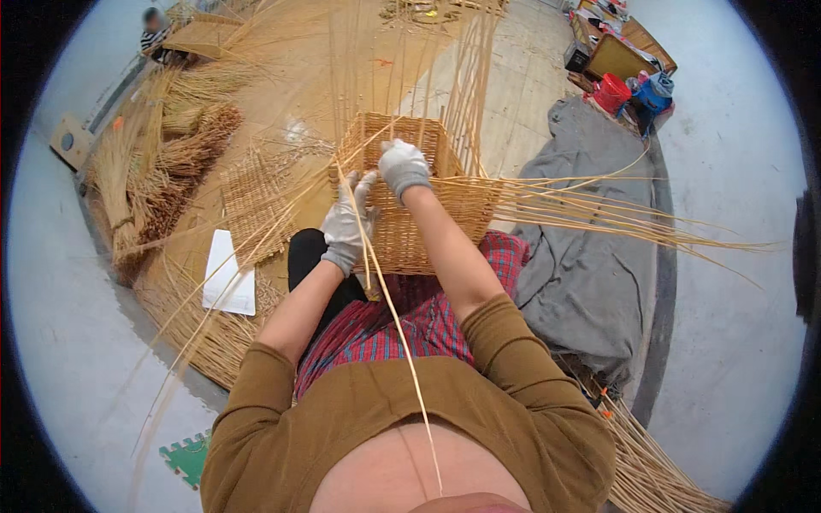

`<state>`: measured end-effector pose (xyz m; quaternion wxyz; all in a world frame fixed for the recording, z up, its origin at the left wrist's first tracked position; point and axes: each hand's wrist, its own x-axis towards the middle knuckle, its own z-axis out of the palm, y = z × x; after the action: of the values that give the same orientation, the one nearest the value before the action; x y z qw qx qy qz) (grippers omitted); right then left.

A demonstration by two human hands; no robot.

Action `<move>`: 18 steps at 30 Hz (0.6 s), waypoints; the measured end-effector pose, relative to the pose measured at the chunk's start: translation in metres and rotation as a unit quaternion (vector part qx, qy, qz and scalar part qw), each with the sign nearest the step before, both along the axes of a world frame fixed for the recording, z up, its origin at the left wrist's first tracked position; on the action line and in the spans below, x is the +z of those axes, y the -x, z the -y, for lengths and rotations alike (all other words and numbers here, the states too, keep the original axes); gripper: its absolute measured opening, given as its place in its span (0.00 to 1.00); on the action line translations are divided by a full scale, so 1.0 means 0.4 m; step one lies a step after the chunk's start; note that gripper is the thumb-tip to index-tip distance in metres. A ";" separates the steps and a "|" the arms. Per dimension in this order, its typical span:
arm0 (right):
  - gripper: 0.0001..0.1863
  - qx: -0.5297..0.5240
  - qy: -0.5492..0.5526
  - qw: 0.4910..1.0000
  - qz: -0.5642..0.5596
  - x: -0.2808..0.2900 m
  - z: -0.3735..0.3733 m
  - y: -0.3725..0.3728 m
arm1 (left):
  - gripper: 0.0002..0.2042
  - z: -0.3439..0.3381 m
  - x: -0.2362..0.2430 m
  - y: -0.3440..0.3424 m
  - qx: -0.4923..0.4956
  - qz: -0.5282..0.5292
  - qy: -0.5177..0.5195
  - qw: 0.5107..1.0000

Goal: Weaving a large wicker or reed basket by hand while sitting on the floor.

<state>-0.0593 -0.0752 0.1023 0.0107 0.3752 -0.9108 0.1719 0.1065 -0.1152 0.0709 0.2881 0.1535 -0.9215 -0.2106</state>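
A partly woven wicker basket [434,224] sits in front of my lap, with tall upright stakes and loose rods fanning out from its walls. My left hand [348,224], in a white glove, is closed around the basket's left corner. One long wicker rod [393,312] runs from beside its fingers back across my chest. My right hand [404,168], gloved as well, is closed in a fist over the basket's near edge. Whatever lies in its fingers is hidden from above. Several thin rods [590,205] stick out to the right of the basket.
Bundles of wicker [167,171] lie on the left, near a flat woven panel [256,201] and a white board [227,272]. A grey cloth [586,256] covers the floor at right. More rods [654,466] lie at lower right. A person [154,38] sits far left.
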 end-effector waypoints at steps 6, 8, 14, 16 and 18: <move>0.15 0.014 0.441 0.875 0.198 -0.182 -0.247 -0.141 | 0.22 -0.020 0.102 0.176 -0.076 -0.007 -0.297 0.952; 0.24 -0.122 0.619 0.739 0.236 -0.233 -0.299 -0.066 | 0.19 -0.031 0.096 0.224 -0.083 0.178 -0.485 0.852; 0.28 0.065 0.437 0.893 -0.083 0.068 -0.118 0.095 | 0.12 0.007 -0.076 0.293 -0.034 -0.009 -0.169 0.985; 0.26 0.098 0.579 0.809 0.022 0.031 -0.216 0.112 | 0.12 -0.041 0.002 0.275 -0.032 0.069 -0.320 0.944; 0.21 0.018 0.706 0.695 0.135 -0.027 -0.322 0.076 | 0.15 -0.073 0.057 0.222 -0.012 0.070 -0.482 0.873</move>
<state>-0.0896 0.0537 0.0915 0.1462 0.2466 -0.5061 0.8134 0.0178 -0.0858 0.0938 0.1104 0.2767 -0.7250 -0.6210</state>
